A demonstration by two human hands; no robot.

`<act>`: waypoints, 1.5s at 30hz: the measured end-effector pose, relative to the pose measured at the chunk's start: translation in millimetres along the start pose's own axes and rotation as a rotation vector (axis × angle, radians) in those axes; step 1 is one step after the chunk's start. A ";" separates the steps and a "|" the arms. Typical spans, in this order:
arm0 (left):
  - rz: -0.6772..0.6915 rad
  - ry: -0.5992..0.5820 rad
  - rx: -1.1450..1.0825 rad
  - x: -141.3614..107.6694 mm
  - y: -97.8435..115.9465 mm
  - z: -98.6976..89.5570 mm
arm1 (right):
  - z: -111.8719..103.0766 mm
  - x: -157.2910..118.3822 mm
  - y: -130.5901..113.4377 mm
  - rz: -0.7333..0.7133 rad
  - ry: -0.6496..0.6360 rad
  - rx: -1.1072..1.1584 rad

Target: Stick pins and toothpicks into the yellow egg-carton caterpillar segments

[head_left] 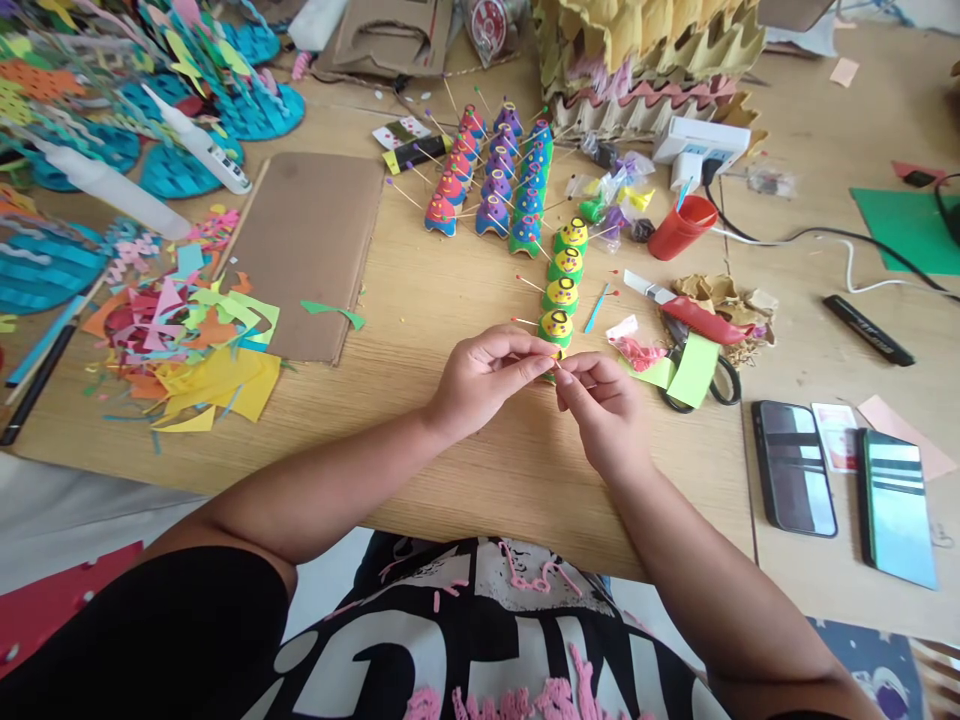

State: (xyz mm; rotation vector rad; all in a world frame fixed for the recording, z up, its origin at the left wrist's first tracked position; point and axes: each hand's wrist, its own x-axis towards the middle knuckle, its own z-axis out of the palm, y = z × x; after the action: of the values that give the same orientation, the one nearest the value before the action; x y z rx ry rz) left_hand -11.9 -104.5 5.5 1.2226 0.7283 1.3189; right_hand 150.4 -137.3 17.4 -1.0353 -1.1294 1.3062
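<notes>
My left hand (495, 370) and my right hand (604, 405) meet at the near end of a yellow-and-green row of egg-carton cups (561, 293). Both are closed in a pinch, fingertips almost touching. A tiny yellow and dark bit shows between them, too small to name. The cups carry painted faces, dark rings on top and red-tipped sticks at the sides. My fingers hide much of the nearest cup. Behind stand similar rows: a red one (448, 190), a purple one (494, 188) and a blue-green one (531, 190).
Right of my hands lie scissors (726, 381), a red-handled knife (709, 318), green paper (694, 370) and two phones (795, 468). A red cup (681, 228) stands behind, near a power strip (701, 143). Leftward are brown cardboard (304, 250), paper scraps (217, 385) and glue bottles (112, 188).
</notes>
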 end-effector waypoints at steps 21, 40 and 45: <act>-0.172 -0.018 -0.023 0.0 -3.9 -2.5 | 0.1 0.4 0.0 0.016 0.015 -0.018; -0.054 -0.043 0.059 -1.1 -0.8 -0.9 | -0.2 -1.2 0.4 0.021 0.018 -0.036; -0.127 -0.047 -0.033 -2.1 -7.8 -4.5 | -0.2 -0.9 -0.4 -0.006 0.030 -0.012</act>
State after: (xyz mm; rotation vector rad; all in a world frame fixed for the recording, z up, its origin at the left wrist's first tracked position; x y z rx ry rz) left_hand -14.1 -104.1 -3.5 1.1577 0.7360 1.1897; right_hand 150.6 -138.2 17.7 -1.0554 -1.1184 1.2767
